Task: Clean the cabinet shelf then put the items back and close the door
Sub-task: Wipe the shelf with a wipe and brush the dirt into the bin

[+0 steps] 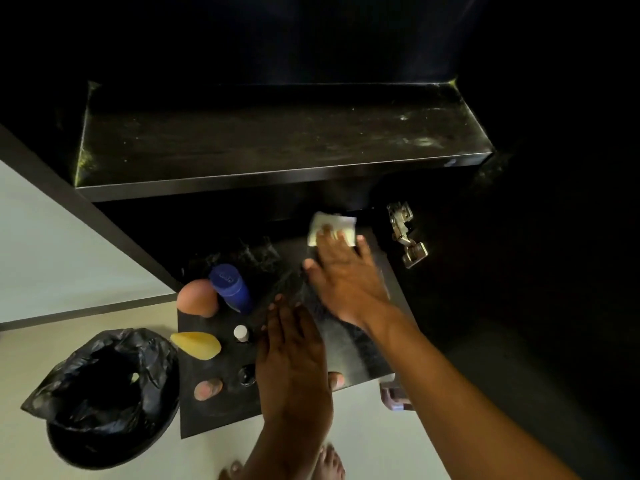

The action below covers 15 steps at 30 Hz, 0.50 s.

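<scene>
Right hand (341,271) presses a wipe (330,228) flat on the lower shelf (360,358), fingers straight. Left hand (294,355) rests flat beside it. Bottles (230,287) left of the hands still await tidying; door open.

The right hand (343,271) hides much of the white cloth (331,227); the cabinet's upper interior is lost in darkness

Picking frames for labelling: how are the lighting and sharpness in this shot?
Head view: cabinet interior nearly black; upper shelf catches faint sheen showing dust; pale floor brightest; right hand and cloth slightly motion-blurred; wide-angle bending at edges.
</scene>
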Each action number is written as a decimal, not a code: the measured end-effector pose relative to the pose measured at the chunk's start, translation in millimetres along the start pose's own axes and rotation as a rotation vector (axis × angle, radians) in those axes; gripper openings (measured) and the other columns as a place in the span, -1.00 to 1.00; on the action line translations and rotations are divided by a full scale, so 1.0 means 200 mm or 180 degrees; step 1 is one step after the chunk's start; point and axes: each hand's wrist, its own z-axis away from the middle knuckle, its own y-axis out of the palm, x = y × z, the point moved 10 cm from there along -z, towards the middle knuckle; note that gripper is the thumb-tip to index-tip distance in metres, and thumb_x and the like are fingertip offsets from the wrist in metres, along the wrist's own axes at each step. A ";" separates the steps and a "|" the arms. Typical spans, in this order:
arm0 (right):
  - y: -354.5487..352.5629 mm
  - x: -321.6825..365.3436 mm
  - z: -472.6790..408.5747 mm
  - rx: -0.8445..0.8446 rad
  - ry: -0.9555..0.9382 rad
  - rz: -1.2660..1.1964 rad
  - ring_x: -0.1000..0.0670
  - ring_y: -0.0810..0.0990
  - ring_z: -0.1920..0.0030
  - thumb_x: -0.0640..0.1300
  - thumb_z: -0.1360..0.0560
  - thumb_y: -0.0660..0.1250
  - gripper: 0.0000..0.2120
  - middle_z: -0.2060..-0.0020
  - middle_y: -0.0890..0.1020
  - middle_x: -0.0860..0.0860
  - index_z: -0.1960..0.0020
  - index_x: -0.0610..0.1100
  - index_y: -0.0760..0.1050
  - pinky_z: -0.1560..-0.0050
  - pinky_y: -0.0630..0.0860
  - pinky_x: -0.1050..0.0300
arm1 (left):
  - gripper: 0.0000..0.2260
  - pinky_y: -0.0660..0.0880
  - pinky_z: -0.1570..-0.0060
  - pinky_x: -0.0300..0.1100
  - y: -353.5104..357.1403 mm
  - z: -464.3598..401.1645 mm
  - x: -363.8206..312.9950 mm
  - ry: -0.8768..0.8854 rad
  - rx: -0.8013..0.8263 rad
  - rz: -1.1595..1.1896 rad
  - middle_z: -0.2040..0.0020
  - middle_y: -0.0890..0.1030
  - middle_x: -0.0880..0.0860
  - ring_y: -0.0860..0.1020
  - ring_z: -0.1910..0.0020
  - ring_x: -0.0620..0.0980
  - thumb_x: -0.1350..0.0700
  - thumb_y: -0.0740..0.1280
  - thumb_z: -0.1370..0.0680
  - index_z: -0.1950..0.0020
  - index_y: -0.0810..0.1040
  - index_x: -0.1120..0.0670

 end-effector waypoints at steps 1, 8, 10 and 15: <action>0.02 0.09 0.02 0.0106 -0.0274 -0.0132 0.03 -0.17 -0.68 0.23 -0.72 -0.15 -0.35 -0.70 -0.06 0.02 -0.71 -0.05 -0.09 -0.64 -0.32 -0.13 | 0.09 0.00 -0.67 0.04 -0.01 0.00 0.00 0.0009 -0.0032 -0.0003 -0.70 -0.19 0.26 -0.10 -0.70 0.22 -0.26 0.41 -0.54 -0.67 -0.29 0.19; 0.01 -0.09 0.03 0.0125 0.0288 0.0317 0.01 -0.22 -0.68 0.27 -0.70 -0.22 -0.32 -0.69 -0.16 0.04 -0.70 -0.04 -0.20 -0.63 -0.30 -0.21 | 0.05 -0.03 -0.67 0.04 -0.01 0.00 -0.01 0.0057 0.0012 0.0044 -0.70 -0.18 0.25 -0.14 -0.70 0.23 -0.29 0.37 -0.54 -0.68 -0.24 0.17; 0.00 -0.22 0.02 0.0121 0.0690 0.0294 -0.03 -0.23 -0.68 0.28 -0.69 -0.25 -0.30 -0.69 -0.18 -0.02 -0.69 -0.08 -0.24 -0.65 -0.26 -0.18 | 0.02 -0.04 -0.66 0.06 0.00 0.00 -0.01 0.0034 0.0071 0.0026 -0.70 -0.18 0.27 -0.15 -0.70 0.25 -0.28 0.36 -0.57 -0.68 -0.23 0.18; 0.06 -0.02 0.13 0.0387 -0.0202 -0.0210 0.06 -0.31 -0.66 0.25 -0.72 -0.22 -0.37 -0.68 -0.21 0.06 -0.70 -0.01 -0.19 -0.63 -0.37 -0.09 | 0.04 -0.05 -0.68 0.04 0.00 0.01 0.00 0.0010 0.0028 0.0099 -0.70 -0.17 0.24 -0.16 -0.70 0.23 -0.25 0.39 -0.56 -0.68 -0.25 0.17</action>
